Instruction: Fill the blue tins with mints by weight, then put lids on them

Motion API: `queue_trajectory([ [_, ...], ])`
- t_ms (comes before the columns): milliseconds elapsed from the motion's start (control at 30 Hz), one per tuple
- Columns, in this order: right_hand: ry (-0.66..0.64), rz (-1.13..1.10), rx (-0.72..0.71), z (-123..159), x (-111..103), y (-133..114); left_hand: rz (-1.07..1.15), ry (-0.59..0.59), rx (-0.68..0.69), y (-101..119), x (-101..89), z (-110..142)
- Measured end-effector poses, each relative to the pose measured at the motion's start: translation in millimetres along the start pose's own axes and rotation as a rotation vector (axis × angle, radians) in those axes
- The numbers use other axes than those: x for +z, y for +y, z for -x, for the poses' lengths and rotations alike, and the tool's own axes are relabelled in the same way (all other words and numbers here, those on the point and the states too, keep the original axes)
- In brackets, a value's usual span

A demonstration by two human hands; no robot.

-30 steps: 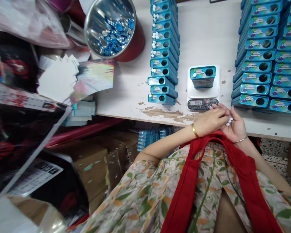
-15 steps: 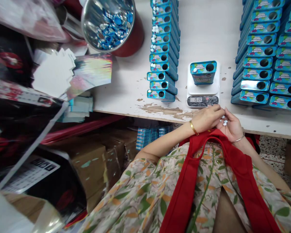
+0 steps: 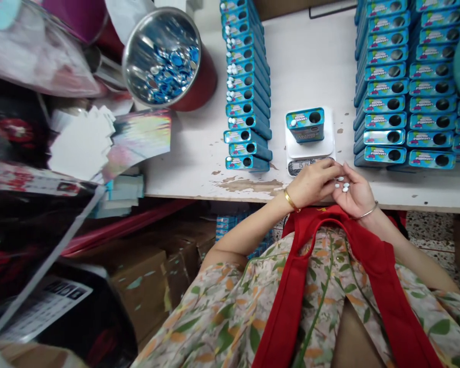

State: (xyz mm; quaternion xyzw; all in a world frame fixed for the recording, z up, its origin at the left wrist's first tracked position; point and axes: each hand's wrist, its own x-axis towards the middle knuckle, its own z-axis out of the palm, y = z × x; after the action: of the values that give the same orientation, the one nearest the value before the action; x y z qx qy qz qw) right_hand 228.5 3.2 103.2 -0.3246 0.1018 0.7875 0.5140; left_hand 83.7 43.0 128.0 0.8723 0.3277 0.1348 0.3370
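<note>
One tin (image 3: 306,127) stands on the scale (image 3: 310,150) near the worktop's (image 3: 187,179) front edge; our right hand (image 3: 354,195) lies open under white pellets (image 3: 345,187); our left hand (image 3: 311,181) curls against it, grip hidden; the pellet-dotted row (image 3: 249,84) seems weighed, the plain rows (image 3: 379,88) waiting

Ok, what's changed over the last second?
The left hand and right hand have shifted left relative to the scale; the left hand now covers part of its display, whose visible digits start 151 instead of 148. No grasp or release is visible. The right hand still cups loose white pieces; the tin still stands on the scale.
</note>
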Motion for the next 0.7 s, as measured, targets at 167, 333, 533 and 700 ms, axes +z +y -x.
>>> queue_trajectory([
  [167,-0.1,0.002,0.001,-3,23,-6,-0.014,0.217,-0.015,-3,-34.2,-12],
  [333,-0.174,0.024,0.017,-6,37,-11,-0.231,0.435,0.025,-29,-70.3,-38],
  [533,-0.142,0.065,-0.005,-1,19,-11,-0.35,0.352,0.007,-39,-74.1,-37],
  [700,-0.068,0.138,-0.036,8,-11,-12,-0.346,0.146,0.133,-7,-16.1,-10],
])
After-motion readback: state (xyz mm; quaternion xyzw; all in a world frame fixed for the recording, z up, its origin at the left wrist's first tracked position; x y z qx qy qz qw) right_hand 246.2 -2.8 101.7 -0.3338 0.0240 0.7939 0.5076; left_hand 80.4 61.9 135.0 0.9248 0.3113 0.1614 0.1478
